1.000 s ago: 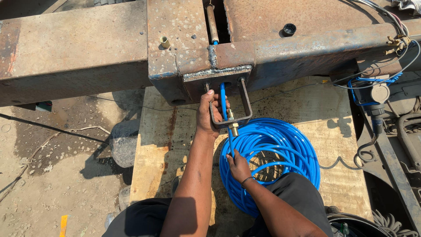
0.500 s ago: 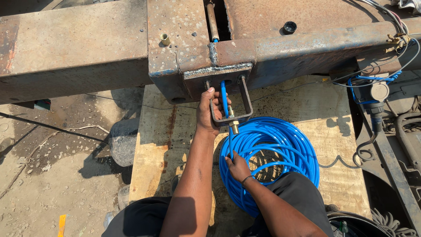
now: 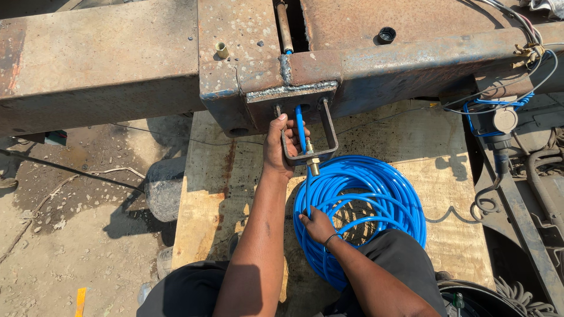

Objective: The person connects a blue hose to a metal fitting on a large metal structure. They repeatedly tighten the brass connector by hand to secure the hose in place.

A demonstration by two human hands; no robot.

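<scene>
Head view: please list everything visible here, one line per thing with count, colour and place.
steel frame beam: one, rusty brown, across the top
U-shaped bracket: one, rusty, welded under the beam's middle
air hose coil: one, blue, on the board below the bracket
brass fitting: one, at the bracket's bottom bar
wooden board: one, pale, under the coil
cable bundle: several, black and blue, upper right
left hand: grip on the bracket's left leg
right hand: grip on the hose by the coil

Support: wooden board [image 3: 235, 194] lying on dusty ground [image 3: 70, 246].
On board: coil of blue hose [image 3: 376, 199].
</scene>
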